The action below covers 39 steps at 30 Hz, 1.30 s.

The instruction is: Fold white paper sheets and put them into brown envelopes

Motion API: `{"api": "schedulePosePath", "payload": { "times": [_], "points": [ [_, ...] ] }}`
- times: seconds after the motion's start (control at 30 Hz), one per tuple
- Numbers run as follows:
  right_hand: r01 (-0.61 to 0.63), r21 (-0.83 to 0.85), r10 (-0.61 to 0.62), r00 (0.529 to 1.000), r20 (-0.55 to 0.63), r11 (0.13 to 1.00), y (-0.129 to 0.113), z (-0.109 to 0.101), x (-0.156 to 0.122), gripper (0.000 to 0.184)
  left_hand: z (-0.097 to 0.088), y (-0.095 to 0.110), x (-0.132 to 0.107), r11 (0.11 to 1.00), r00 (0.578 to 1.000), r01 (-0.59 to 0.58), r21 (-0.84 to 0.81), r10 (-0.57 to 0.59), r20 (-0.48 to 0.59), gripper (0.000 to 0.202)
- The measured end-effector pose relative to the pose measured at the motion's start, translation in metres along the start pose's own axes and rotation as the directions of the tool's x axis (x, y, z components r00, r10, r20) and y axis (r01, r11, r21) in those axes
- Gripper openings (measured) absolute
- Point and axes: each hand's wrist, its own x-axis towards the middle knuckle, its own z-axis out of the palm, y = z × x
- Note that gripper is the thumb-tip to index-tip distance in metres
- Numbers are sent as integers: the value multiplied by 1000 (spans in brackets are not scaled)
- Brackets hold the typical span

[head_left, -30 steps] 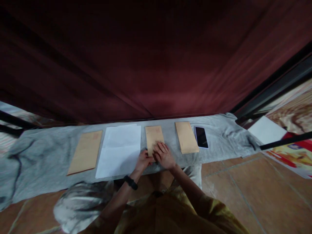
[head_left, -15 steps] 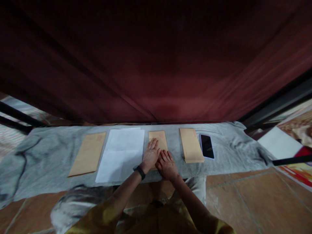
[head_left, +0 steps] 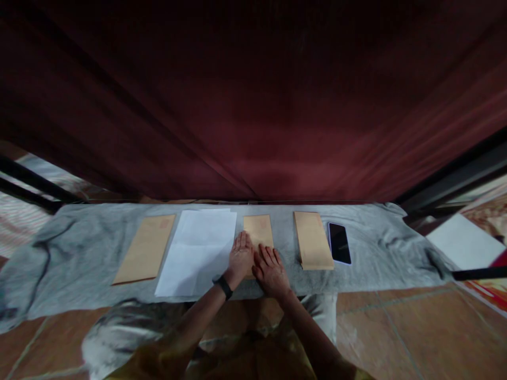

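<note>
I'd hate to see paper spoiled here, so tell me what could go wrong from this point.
The left hand and right hand lie on the middle brown envelope; uneven pressure might crease it or slide it on the gray cloth.
The left hand is close to the white sheets, so a sideways move could drag them.
The phone lies right beside the envelope stack; shifting the stack may nudge it.

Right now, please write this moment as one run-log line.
left hand: on middle envelope | right hand: on same envelope | left side: paper, left envelope | right side: envelope stack, phone
</note>
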Motion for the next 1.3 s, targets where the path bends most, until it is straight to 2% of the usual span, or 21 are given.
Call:
{"api": "schedulePosePath", "payload": {
  "times": [0.17,0.27,0.43,0.6,0.7,0.87,1.17,1.23,1.3],
  "points": [
    [-2,44,1,1000,29,999,2,-3,0,53,-6,1,-62,979,979,-192,-62,195,62,55],
    [-21,107,18,1000,24,994,6,-7,2,48,-15,-2,-81,968,963,-239,-78,246,109,57],
    [12,303,2,999,-46,953,23,-13,-9,47,-25,-1,-77,963,952,-265,-56,270,145,47],
    [67,390,-24,993,-114,918,38,-20,-35,32,-17,0,-75,966,966,-253,-53,255,33,35],
    [75,395,-27,992,-127,916,39,-20,-43,25,-11,-1,-76,967,970,-242,-80,238,-50,34],
    [-35,377,104,981,-164,925,33,-15,-40,17,-8,2,-78,975,975,-204,-83,195,-109,35],
    [-154,250,202,963,-178,956,25,-12,-36,13,-11,12,-75,986,978,-166,-24,161,-135,31],
    [-160,242,205,963,-174,957,25,-12,-36,13,-13,15,-77,983,975,-183,8,183,-130,31],
    [-156,240,199,965,-168,958,25,-12,-36,12,-12,20,-84,968,963,-247,50,251,-98,34]
  ]
}}
